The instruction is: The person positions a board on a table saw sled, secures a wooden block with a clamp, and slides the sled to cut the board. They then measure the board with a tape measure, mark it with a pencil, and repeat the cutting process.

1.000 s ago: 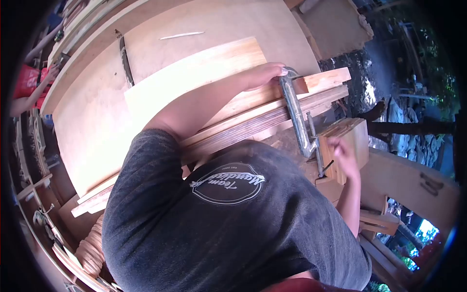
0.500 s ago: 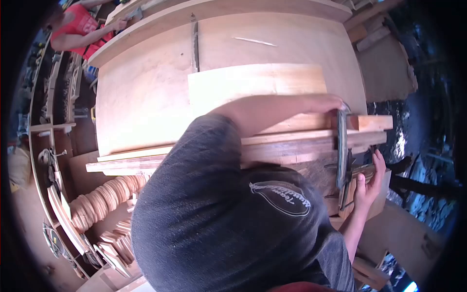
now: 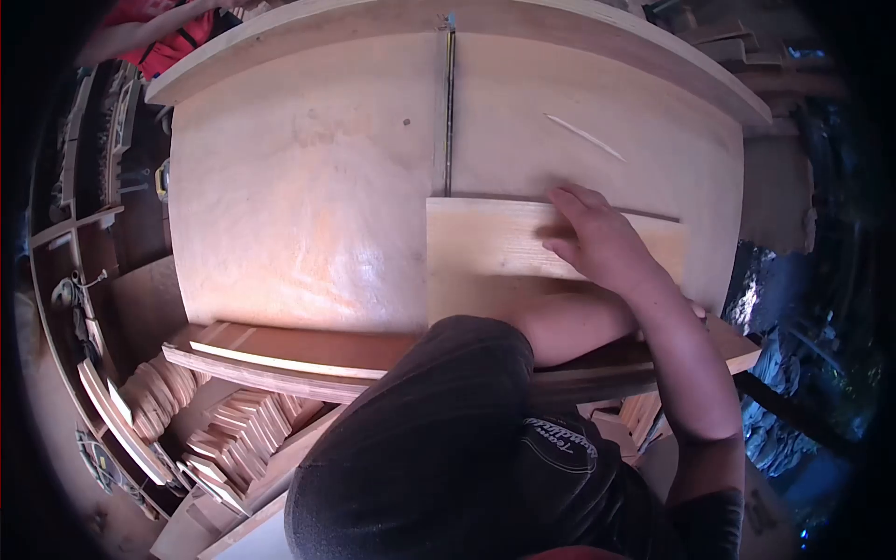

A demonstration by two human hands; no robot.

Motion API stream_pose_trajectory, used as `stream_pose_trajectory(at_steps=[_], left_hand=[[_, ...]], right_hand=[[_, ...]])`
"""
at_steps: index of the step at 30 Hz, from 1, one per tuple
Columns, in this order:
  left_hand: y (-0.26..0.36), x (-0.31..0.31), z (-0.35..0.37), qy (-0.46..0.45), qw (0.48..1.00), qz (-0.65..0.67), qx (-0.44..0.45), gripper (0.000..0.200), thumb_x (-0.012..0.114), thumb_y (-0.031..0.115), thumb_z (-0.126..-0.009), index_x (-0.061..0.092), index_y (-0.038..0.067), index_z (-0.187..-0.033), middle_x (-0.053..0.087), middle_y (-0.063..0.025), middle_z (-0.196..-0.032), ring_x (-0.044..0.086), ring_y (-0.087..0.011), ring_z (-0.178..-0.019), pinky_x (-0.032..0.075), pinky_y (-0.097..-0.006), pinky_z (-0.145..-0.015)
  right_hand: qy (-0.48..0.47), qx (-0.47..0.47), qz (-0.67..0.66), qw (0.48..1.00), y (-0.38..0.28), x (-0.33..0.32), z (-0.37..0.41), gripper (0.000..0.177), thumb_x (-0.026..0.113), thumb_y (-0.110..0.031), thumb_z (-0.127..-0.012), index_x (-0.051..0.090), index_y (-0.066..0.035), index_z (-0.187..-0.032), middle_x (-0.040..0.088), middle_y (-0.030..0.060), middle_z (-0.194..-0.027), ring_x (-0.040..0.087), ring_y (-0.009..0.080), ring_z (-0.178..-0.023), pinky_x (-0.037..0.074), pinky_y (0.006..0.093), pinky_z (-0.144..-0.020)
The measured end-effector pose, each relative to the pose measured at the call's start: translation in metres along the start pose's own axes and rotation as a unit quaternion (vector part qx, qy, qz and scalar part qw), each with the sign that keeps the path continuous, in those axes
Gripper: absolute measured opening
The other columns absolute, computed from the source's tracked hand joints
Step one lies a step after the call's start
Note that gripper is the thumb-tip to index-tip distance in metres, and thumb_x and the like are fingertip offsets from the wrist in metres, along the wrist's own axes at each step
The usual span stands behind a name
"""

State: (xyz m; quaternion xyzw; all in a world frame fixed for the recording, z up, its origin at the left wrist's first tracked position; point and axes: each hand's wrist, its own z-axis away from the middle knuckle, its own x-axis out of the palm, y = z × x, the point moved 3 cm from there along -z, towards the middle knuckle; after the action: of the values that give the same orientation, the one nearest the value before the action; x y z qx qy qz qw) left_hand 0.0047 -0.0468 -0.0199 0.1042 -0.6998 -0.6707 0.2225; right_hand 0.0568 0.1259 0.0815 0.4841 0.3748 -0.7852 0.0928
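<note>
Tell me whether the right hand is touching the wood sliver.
Apart: the head view shows bare tabletop between the right hand and the sliver.

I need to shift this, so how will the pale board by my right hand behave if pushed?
The pale board is broad and flat, so it should stay fairly stiff. Lying on the worktop, it will probably slide rather than roll or tip. The worktop looks smooth, so the board may slip easily.
</note>
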Motion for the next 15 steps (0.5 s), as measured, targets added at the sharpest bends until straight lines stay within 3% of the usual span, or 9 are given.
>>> stream_pose_trajectory(at_steps=[2, 4, 7, 15], left_hand=[[0.005, -0.001, 0.004, 0.001, 1.000, -0.005, -0.004, 0.044, 0.060, 0.041, -0.091, 0.065, 0.004, -0.114, 0.069, -0.0128, -0.102, 0.066, -0.0235, -0.094, 0.052, -0.0381, -0.089], [0.010, -0.003, 0.009, -0.001, 1.000, 0.002, -0.002, 0.044, 0.060, 0.041, -0.091, 0.065, 0.004, -0.114, 0.069, -0.0132, -0.103, 0.066, -0.0238, -0.095, 0.052, -0.0382, -0.089], [0.014, -0.007, 0.011, -0.009, 1.000, 0.019, 0.003, 0.044, 0.060, 0.041, -0.091, 0.065, 0.004, -0.114, 0.069, -0.0138, -0.104, 0.066, -0.0241, -0.096, 0.051, -0.0382, -0.090], [0.025, -0.018, 0.016, 0.005, 0.999, 0.043, 0.019, 0.044, 0.059, 0.040, -0.091, 0.065, 0.003, -0.114, 0.068, -0.0153, -0.106, 0.065, -0.0251, -0.098, 0.051, -0.0384, -0.090]], right_hand=[[-0.094, 0.047, 0.026, 0.994, 0.004, 0.019, -0.025, 0.052, 0.075, -0.026, -0.082, 0.057, -0.004, -0.126, 0.059, 0.0163, -0.125, 0.056, 0.0340, -0.119, 0.048, 0.0443, -0.097], [-0.121, 0.069, -0.002, 0.990, 0.006, 0.020, -0.033, 0.050, 0.077, -0.025, -0.079, 0.060, -0.004, -0.120, 0.061, 0.0140, -0.119, 0.058, 0.0327, -0.114, 0.049, 0.0438, -0.094], [-0.138, 0.072, -0.015, 0.988, 0.007, 0.017, -0.042, 0.054, 0.083, -0.024, -0.067, 0.063, -0.003, -0.113, 0.061, 0.0136, -0.117, 0.058, 0.0321, -0.112, 0.050, 0.0426, -0.092], [-0.142, 0.064, 0.015, 0.988, 0.008, 0.021, -0.043, 0.052, 0.082, -0.022, -0.066, 0.064, -0.003, -0.110, 0.060, 0.0126, -0.110, 0.057, 0.0334, -0.107, 0.049, 0.0433, -0.092]])
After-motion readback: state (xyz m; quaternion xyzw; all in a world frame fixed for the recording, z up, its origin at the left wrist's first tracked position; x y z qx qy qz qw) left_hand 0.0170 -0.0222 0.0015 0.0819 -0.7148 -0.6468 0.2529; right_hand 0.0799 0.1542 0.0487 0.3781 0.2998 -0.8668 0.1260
